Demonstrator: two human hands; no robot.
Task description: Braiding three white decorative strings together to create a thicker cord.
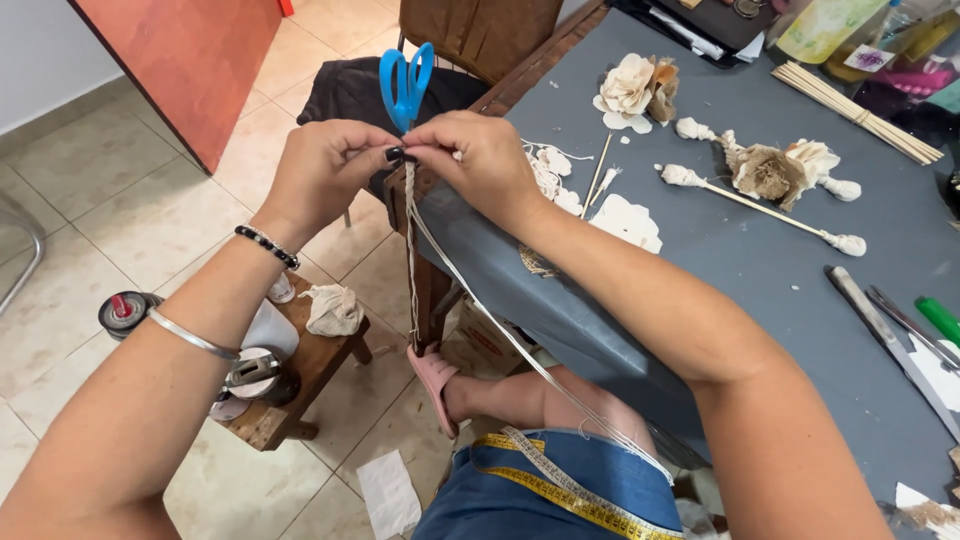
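Observation:
My left hand [325,170] and my right hand [478,160] meet fingertip to fingertip at the table's corner, pinching a braid of thin pale cords [410,250]. The cords hang down from my fingers, and several strands run slanting back to my lap [560,390]. Blue-handled scissors [405,85] stick up just behind my hands. Which hand holds them I cannot tell. A yellow measuring tape [560,490] lies across my lap.
The grey table [760,270] carries cream paper flowers [635,88], flowers on sticks [770,175], a bundle of wooden skewers [860,112], a metal tool [880,330] and a green pen [940,320]. A small wooden stool [300,375] with cups and cloth stands at left on the tiled floor.

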